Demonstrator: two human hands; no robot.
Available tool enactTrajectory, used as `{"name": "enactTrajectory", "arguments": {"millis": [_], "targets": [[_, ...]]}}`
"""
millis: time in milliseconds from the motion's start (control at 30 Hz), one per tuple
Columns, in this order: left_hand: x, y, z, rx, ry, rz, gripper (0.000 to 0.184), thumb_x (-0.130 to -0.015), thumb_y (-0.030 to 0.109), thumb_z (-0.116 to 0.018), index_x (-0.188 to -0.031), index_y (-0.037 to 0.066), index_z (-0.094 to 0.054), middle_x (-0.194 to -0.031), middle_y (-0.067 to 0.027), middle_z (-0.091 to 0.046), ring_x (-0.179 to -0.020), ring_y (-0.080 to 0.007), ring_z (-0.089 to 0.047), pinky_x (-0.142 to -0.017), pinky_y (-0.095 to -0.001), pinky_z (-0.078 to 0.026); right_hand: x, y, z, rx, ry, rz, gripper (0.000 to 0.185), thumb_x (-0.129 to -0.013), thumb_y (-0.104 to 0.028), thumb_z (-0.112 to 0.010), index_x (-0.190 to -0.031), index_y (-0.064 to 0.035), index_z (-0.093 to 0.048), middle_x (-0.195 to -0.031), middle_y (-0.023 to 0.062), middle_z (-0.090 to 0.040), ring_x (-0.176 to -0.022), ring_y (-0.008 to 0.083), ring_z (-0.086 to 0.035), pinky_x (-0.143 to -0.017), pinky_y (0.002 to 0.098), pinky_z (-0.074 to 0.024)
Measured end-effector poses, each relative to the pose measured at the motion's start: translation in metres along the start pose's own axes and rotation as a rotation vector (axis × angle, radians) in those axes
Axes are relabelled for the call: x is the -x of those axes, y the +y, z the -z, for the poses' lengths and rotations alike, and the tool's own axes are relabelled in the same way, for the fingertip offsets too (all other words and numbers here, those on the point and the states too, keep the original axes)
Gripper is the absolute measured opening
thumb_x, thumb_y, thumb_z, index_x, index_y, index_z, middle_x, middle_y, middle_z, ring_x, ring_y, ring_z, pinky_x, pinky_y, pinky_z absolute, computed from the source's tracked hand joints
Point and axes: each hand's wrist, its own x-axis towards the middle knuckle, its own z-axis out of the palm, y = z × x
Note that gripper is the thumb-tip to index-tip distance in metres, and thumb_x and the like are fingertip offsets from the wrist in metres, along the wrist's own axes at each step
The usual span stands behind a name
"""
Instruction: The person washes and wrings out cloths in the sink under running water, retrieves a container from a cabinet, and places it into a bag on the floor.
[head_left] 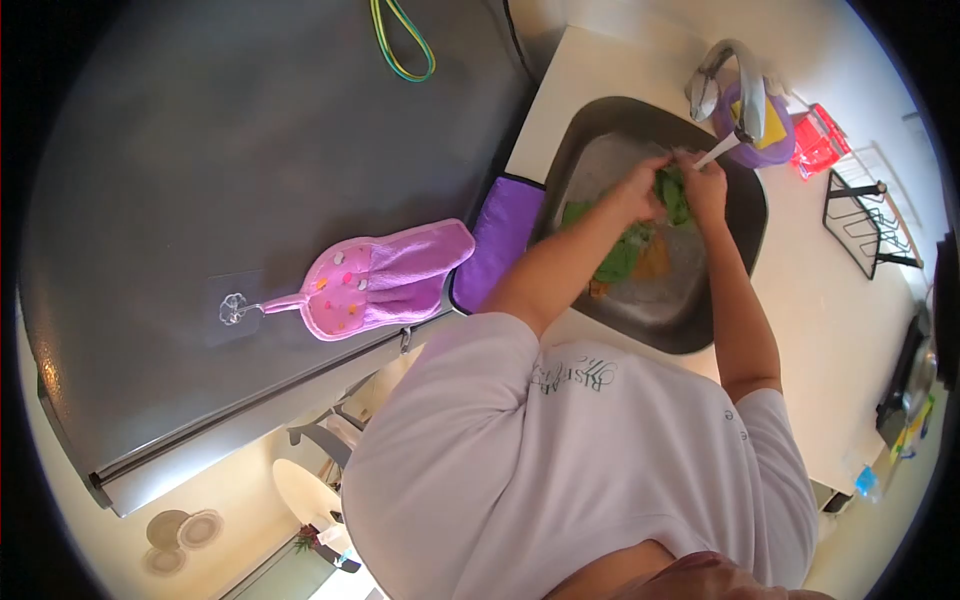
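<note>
Over the dark sink (735,255), both hands are close together near the running faucet (745,75). My left hand (645,188) has its fingers closed on green leaves (674,196). On the other side of the same leaves, my right hand (703,182) grips them right by the falling water. More green leaves (622,255) lie in the sink below my left forearm, beside a brownish-yellow leaf (653,258). The fingertips of both hands are partly hidden by the leaves and water.
Behind the faucet is a purple container (770,150) with something yellow, beside a red packet (820,143). A black wire rack (868,222) stands on the right counter. A purple cloth (507,230) and pink hand towel (385,275) are left of the sink.
</note>
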Motion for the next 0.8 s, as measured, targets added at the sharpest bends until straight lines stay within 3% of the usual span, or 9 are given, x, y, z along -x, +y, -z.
{"name": "enactTrajectory", "arguments": {"millis": [100,133,233,333,467,533,633,733,800], "targets": [[0.018,-0.005,-0.003,-0.35,0.125,-0.349,0.032,-0.091,0.033,-0.042,-0.1,0.007,-0.058,-0.1,-0.0097,-0.061,-0.094,-0.0237,-0.058,-0.083,-0.0414,-0.046,0.038,-0.031,-0.016,0.088,0.02,0.212,0.027,-0.076,-0.03,-0.065,-0.085,-0.0044,-0.066,-0.077,0.0196,-0.064,-0.077,0.0331,-0.064,-0.069,0.038,-0.0475],[-0.046,0.001,0.056,-0.352,-0.507,-0.162,0.034,-0.091,0.037,-0.04,-0.101,0.01,-0.058,-0.099,-0.0101,-0.06,-0.092,-0.0228,-0.059,-0.082,-0.0417,-0.046,0.043,-0.034,-0.02,0.148,0.05,0.183,0.026,-0.075,-0.029,-0.065,-0.085,-0.0048,-0.065,-0.078,0.0199,-0.064,-0.078,0.0347,-0.063,-0.07,0.039,-0.0476],[-0.042,-0.011,0.04,0.012,-0.104,-0.102,0.035,-0.093,0.036,-0.038,-0.103,0.007,-0.057,-0.102,-0.0119,-0.06,-0.093,-0.0257,-0.058,-0.083,-0.0436,-0.047,0.033,-0.025,-0.025,0.234,0.11,0.099,0.023,-0.074,-0.027,-0.063,-0.086,-0.0068,-0.065,-0.078,0.0202,-0.064,-0.079,0.0388,-0.061,-0.072,0.0423,-0.0473],[0.0,-0.021,-0.006,-0.172,0.122,-0.033,0.04,-0.091,0.041,-0.042,-0.102,0.005,-0.057,-0.099,-0.0137,-0.06,-0.091,-0.0275,-0.059,-0.082,-0.0431,-0.047,-0.006,0.028,-0.009,0.208,0.108,-0.023,0.023,-0.074,-0.028,-0.061,-0.087,-0.0099,-0.066,-0.079,0.0203,-0.063,-0.078,0.0415,-0.06,-0.073,0.0463,-0.0462],[0.037,0.008,-0.02,-0.114,-0.068,0.1,0.037,-0.089,0.033,-0.051,-0.111,0.003,-0.053,-0.108,-0.0131,-0.058,-0.101,-0.0271,-0.057,-0.092,-0.0409,-0.044,-0.021,0.045,0.008,0.263,-0.228,0.038,0.029,-0.078,-0.034,-0.059,-0.088,-0.0076,-0.066,-0.08,0.0217,-0.063,-0.08,0.0411,-0.059,-0.072,0.0462,-0.0462],[0.034,0.022,0.002,-0.27,0.039,0.065,0.035,-0.088,0.026,-0.053,-0.114,0.002,-0.051,-0.111,-0.013,-0.057,-0.104,-0.0265,-0.056,-0.093,-0.0399,-0.043,-0.014,0.01,0.024,0.255,-0.503,0.128,0.033,-0.081,-0.037,-0.057,-0.086,-0.0048,-0.065,-0.081,0.0223,-0.063,-0.082,0.0405,-0.059,-0.073,0.0457,-0.0465],[0.028,0.025,-0.004,-0.469,0.072,0.108,0.036,-0.087,0.018,-0.055,-0.117,0.001,-0.048,-0.112,-0.0128,-0.056,-0.105,-0.0248,-0.055,-0.091,-0.0378,-0.044,-0.012,-0.02,0.03,0.554,-0.528,0.193,0.04,-0.087,-0.039,-0.055,-0.103,-0.0029,-0.063,-0.091,0.0168,-0.065,-0.09,0.0268,-0.062,-0.081,0.0349,-0.0459],[0.031,0.017,-0.046,-0.853,0.072,-0.014,0.036,-0.084,0.016,-0.059,-0.116,0.001,-0.05,-0.108,-0.0109,-0.058,-0.101,-0.0217,-0.057,-0.086,-0.0357,-0.046,-0.009,-0.024,0.038,-0.018,-0.414,0.078,0.052,-0.086,-0.045,-0.055,-0.114,-0.0013,-0.057,-0.105,0.0128,-0.062,-0.099,0.0195,-0.057,-0.086,0.0328,-0.0431],[0.027,0.021,-0.056,-1.048,0.035,-0.084,0.035,-0.082,0.016,-0.063,-0.112,0.001,-0.053,-0.103,-0.0087,-0.059,-0.097,-0.0193,-0.058,-0.084,-0.034,-0.046,-0.012,-0.029,0.054,-0.182,-0.617,0.003,0.055,-0.086,-0.045,-0.056,-0.119,-0.0005,-0.054,-0.111,0.0111,-0.059,-0.104,0.0174,-0.053,-0.089,0.0316,-0.0417]]}}
